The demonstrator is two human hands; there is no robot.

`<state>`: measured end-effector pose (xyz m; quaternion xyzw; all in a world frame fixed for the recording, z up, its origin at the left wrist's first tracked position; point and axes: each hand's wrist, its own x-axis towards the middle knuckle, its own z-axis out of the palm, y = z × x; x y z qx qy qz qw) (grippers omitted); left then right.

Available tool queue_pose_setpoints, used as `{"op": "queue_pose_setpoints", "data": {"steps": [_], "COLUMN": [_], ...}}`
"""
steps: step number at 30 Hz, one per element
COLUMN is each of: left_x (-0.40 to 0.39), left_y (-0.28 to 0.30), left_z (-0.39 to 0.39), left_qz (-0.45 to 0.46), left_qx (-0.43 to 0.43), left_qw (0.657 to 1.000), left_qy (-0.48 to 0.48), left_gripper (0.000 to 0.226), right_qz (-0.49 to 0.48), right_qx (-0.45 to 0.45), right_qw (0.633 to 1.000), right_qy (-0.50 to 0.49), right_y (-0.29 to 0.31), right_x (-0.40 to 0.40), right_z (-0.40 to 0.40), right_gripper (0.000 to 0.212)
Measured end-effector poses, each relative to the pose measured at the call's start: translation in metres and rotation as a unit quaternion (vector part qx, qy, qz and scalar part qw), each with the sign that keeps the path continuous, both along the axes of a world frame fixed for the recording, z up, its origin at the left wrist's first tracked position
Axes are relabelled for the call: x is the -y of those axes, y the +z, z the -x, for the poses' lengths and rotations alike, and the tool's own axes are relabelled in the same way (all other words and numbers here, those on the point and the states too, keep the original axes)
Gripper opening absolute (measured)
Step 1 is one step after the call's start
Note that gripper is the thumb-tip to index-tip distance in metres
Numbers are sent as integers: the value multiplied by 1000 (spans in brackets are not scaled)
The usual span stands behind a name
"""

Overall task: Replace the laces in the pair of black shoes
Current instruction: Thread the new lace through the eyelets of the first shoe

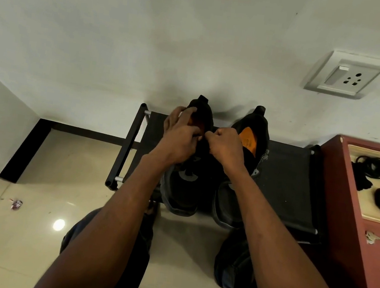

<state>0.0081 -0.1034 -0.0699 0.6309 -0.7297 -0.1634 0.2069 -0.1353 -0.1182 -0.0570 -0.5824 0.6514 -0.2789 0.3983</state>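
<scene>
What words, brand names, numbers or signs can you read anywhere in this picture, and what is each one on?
Dark print on the orange insole of the right-hand black shoe: too small and blurred to read.
White wall socket plate with a switch: no lettering visible.
Small crumpled wrapper on the beige floor tile: markings too small to read.
Nothing else in the picture carries readable text.
</scene>
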Motion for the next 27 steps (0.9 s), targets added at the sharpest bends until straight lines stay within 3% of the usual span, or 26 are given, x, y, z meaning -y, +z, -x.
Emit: {"op": "queue_pose_setpoints", "data": {"steps": [2, 4, 6, 7, 8, 9, 11, 14, 15, 18, 27], "left_x": [1, 0, 0, 1, 2, 3, 2, -1, -1, 2, 5], "left_y": [7, 27, 46, 50, 51, 50, 42, 42, 41, 33, 32], "left_z": [0, -1, -12, -23, -33, -42, -48, -26, -18, -7, -14], "left_qz": [74, 158, 256, 304, 313, 282, 162, 1, -35, -106, -161], "left_qx": [-59, -200, -339, -352, -332, -300, -241, -133, -111, -73, -135], "left_qw": [995, 962, 873, 829, 807, 809, 855, 936, 950, 958, 939], "left_qy": [15, 102, 240, 312, 375, 419, 429, 325, 288, 256, 273], "left_gripper": [14, 16, 23, 19, 18, 35, 63, 27, 40, 55, 18], "right_qz": [-2, -7, -9, -8, -7, -5, 0, 15, 23, 46, 12], "right_qx": [0, 2, 2, 0, -6, -15, -40, -85, -103, -136, -90], "right_qw": [1000, 1000, 1000, 1000, 1000, 1000, 999, 996, 994, 990, 995], "right_qy": [0, -2, -5, -5, -4, -4, -6, -5, 0, 17, -34], "right_y": [0, 1, 2, 2, 2, 1, 1, 1, 1, 4, 2], "right_x": [-1, -1, -3, -3, -4, -4, -6, -12, -15, -20, -9], "right_z": [1, 0, -1, -2, -2, -3, -6, -16, -19, -25, -7], "right_gripper": [39, 38, 35, 34, 35, 34, 35, 46, 46, 41, 41]}}
